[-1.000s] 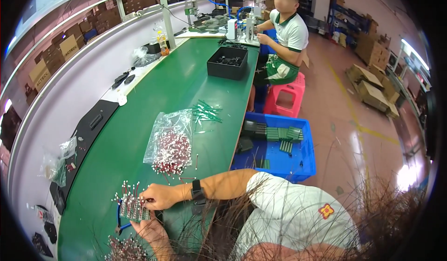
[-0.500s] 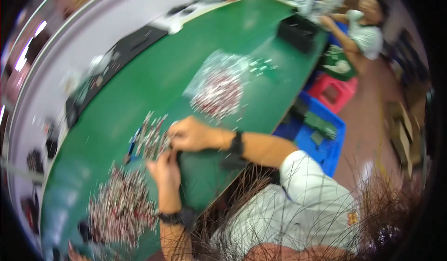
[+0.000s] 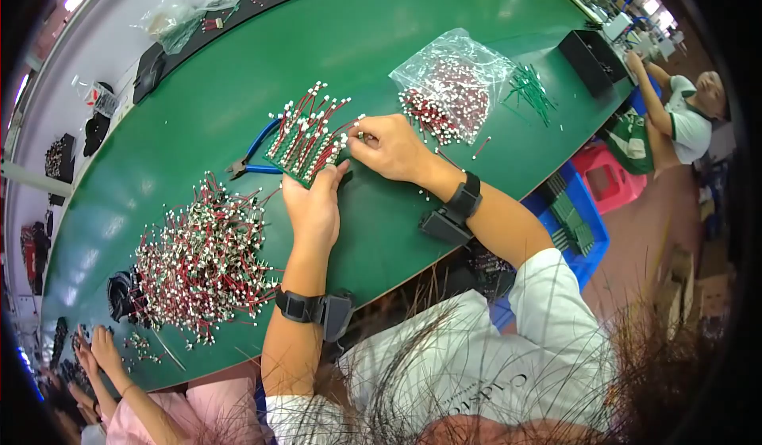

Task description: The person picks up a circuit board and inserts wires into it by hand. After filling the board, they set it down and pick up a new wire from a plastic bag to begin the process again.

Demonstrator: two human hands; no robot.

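While the left hand (image 3: pixel 313 207) steadies the green circuit board (image 3: pixel 305 139), bristling with short red leads, near the middle of the long green worktop (image 3: pixel 238 64), the right hand (image 3: pixel 390 147) pinches 1 lead at the board's right edge. Keeping the board flat and pushing straight should seat it cleanly. A clear plastic bag (image 3: pixel 452 80) of red leads lies toward the worktop's right edge; a loose heap of leads (image 3: pixel 202 258) sits nearer its front-left edge.

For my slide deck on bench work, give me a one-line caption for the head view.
Left hand steadies a green board bristling with red wires while right hand works its edge.
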